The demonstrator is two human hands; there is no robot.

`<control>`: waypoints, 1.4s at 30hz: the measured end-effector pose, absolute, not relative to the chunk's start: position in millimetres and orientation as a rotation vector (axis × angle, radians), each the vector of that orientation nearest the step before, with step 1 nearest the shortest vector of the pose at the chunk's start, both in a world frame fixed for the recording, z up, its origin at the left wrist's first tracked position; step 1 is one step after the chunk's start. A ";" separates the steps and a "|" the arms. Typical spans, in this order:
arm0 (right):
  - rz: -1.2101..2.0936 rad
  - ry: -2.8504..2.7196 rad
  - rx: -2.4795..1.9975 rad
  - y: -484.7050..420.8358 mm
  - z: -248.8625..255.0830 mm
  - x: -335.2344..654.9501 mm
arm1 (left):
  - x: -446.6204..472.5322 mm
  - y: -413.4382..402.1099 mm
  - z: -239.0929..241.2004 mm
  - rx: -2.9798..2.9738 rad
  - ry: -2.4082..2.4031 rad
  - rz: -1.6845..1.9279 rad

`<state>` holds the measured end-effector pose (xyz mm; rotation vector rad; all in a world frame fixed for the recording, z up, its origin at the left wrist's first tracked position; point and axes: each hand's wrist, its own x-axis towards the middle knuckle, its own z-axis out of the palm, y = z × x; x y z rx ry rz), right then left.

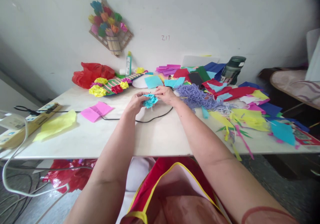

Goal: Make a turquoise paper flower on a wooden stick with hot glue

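Left hand [136, 102] pinched on crumpled blue paper [150, 101], which is held to its right, just left of the right hand [166, 95], whose grip cannot be told

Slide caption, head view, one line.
Left hand holds a crumpled turquoise paper piece, right hand close by, over a white table; tangled lavender yarn to the right.

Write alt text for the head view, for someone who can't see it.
A person's left hand holds a crumpled blue paper piece over a white table, the right hand close beside it. Colored paper and tangled purple yarn lie nearby; a paper-flower bouquet hangs on the wall behind.
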<state>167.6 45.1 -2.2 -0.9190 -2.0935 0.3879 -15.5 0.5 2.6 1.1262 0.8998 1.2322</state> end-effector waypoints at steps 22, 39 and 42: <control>-0.266 -2.289 -1.241 11.8 12.8 161.5 | -13.7 4.1 -1.7 1.148 0.895 1.374; 0.429 -2.048 -0.773 48.0 -6.3 177.2 | -18.2 4.2 -4.7 1.415 0.913 1.390; 0.535 -2.002 -0.732 45.8 -5.4 177.9 | -18.5 2.8 -3.1 1.371 0.886 1.359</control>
